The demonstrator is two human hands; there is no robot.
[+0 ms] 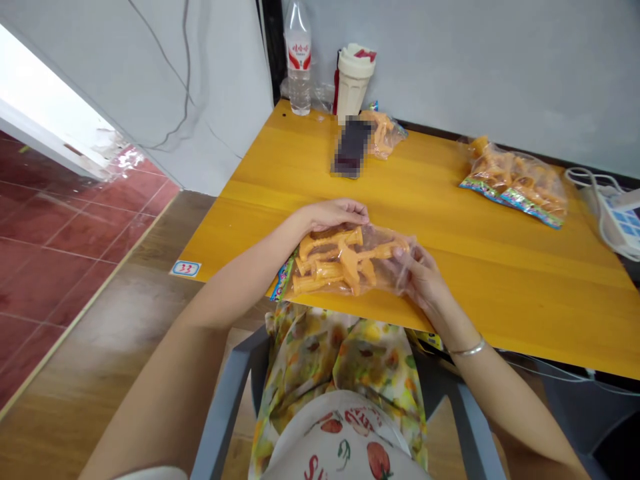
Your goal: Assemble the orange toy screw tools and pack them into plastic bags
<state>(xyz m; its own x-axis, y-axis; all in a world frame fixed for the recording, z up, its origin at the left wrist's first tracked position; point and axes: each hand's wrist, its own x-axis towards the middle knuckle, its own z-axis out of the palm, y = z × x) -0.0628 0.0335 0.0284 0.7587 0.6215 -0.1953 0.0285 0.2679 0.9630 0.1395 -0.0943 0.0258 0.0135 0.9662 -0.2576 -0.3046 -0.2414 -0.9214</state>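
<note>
A clear plastic bag of orange plastic pieces (345, 263) lies at the front edge of the wooden table, its blue printed header at the left end. My left hand (340, 215) is closed on the bag's far edge, fingertips pinched together. At the bag's right end, my right hand (419, 270) grips the clear film, thumb on top and the other fingers partly hidden behind it.
A dark phone (351, 148), a small bag of orange pieces (384, 133), a cup (354, 80) and a water bottle (299, 67) stand or lie at the back. Further right are more bagged orange pieces (515, 179) and a power strip (623, 217).
</note>
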